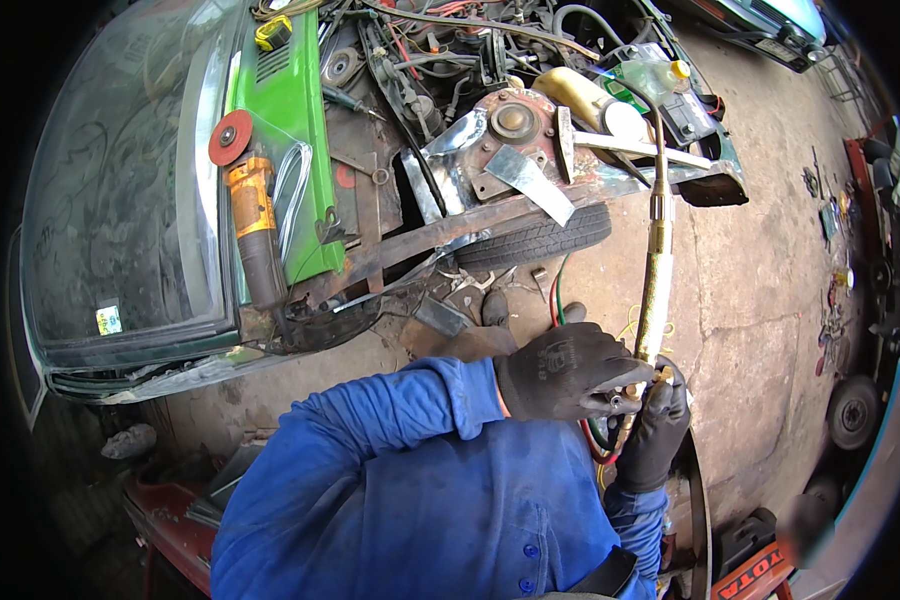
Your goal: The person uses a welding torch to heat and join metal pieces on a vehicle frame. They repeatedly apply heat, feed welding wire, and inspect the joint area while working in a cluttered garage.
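Observation:
A long brass gas torch [656, 290] stands upright in front of my chest, its thin bent tube arching toward the engine bay. My left hand [562, 375], in a black glove, is closed at the torch's valve end, its fingertips at a brass knob [634, 391]. Also gloved, my right hand [658, 428] is closed around the lower end beside a second brass knob [664, 374]. Red and green hoses [598, 452] hang below the valves, partly hidden by my hands. I cannot see whether either knob is being turned.
Ahead is an opened car front with a rusty frame rail [440, 232], a tire [540, 240] and a loose metal strip [530, 183]. An angle grinder [255, 215] lies by the green panel [290, 150]. A hammer [620, 147] rests near a battery [686, 112] and plastic bottle [654, 74].

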Demonstrator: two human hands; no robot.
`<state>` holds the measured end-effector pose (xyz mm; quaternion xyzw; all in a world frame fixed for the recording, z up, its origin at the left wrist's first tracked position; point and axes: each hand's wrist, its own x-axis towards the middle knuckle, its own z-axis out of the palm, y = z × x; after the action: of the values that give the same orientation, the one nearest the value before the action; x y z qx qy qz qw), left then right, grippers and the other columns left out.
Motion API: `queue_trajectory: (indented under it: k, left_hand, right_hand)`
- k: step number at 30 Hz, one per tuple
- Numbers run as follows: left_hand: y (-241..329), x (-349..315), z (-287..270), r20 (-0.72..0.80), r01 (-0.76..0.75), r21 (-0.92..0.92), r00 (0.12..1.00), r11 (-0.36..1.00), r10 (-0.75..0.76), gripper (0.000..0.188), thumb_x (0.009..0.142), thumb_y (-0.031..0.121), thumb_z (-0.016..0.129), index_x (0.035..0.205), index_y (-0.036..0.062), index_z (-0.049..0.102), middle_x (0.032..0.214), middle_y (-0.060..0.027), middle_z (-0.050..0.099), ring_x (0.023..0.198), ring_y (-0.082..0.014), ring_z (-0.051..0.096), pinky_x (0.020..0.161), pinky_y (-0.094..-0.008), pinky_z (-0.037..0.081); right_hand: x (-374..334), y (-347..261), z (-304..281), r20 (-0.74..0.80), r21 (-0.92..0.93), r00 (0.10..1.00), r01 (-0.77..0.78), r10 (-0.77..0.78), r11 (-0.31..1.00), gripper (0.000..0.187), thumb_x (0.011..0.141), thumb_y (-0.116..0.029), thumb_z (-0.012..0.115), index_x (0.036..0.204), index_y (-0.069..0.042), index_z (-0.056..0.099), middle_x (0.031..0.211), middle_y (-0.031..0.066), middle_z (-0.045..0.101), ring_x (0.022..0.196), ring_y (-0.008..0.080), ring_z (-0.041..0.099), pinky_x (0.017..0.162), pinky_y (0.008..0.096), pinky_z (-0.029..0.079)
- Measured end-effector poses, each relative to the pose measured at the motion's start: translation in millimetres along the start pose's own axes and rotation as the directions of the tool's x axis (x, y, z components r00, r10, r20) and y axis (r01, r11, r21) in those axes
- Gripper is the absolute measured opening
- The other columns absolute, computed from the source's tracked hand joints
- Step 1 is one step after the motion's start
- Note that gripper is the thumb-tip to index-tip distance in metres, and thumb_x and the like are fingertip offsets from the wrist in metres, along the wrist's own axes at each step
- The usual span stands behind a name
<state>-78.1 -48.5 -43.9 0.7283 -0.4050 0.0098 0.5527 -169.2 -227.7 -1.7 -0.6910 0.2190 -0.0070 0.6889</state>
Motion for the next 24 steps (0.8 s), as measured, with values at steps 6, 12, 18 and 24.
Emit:
queue_trajectory:
  k: [6,12,18,24]
  left_hand:
    - [-1.3,-9.9,6.4,-0.085,0.025,0.029,0.996,0.999,-0.023,0.051,0.092,0.044,0.086,0.135,0.0204,0.074,0.095,-0.0039,0.068,0.087,-0.025,0.068,0.081,-0.0472,0.047]
    - [-1.2,-11.5,7.1,-0.113,0.023,0.034,0.993,0.999,-0.019,0.049,0.091,0.044,0.086,0.132,0.0205,0.074,0.092,-0.0031,0.067,0.085,-0.0245,0.067,0.08,-0.0474,0.046]
    - [-2.9,-13.7,6.4,-0.104,0.019,0.054,0.995,0.998,-0.013,0.046,0.091,0.043,0.086,0.129,0.02,0.074,0.089,-0.0026,0.067,0.082,-0.0243,0.067,0.08,-0.0485,0.045]
    - [0.6,-10.5,-1.0,-0.122,0.034,-0.012,0.992,0.999,-0.035,0.048,0.092,0.044,0.086,0.13,0.0188,0.073,0.088,-0.0037,0.066,0.082,-0.0249,0.067,0.081,-0.05,0.044]
  right_hand:
    - [-0.5,1.3,3.5,0.013,-0.044,1.0,0.006,-0.005,0.999,0.055,0.116,-0.048,0.057,0.137,0.002,0.063,0.11,0.0087,0.075,0.097,0.0122,0.07,0.083,0.0284,0.058]
    - [-1.7,1.8,6.5,-0.002,-0.051,1.0,0.002,-0.002,0.999,0.051,0.118,-0.045,0.055,0.135,0.002,0.064,0.108,0.0075,0.075,0.095,0.0111,0.069,0.082,0.0282,0.058]
    - [-4.2,1.3,9.5,-0.009,-0.011,0.999,-0.041,0.04,0.999,0.046,0.119,-0.04,0.054,0.135,0.002,0.064,0.109,0.0073,0.075,0.094,0.011,0.069,0.083,0.028,0.058]
    - [-4.0,6.2,9.9,-0.012,-0.09,1.0,0.014,-0.015,0.996,0.044,0.119,-0.037,0.054,0.134,0.003,0.066,0.108,0.0071,0.074,0.095,0.0114,0.067,0.083,0.0282,0.056]
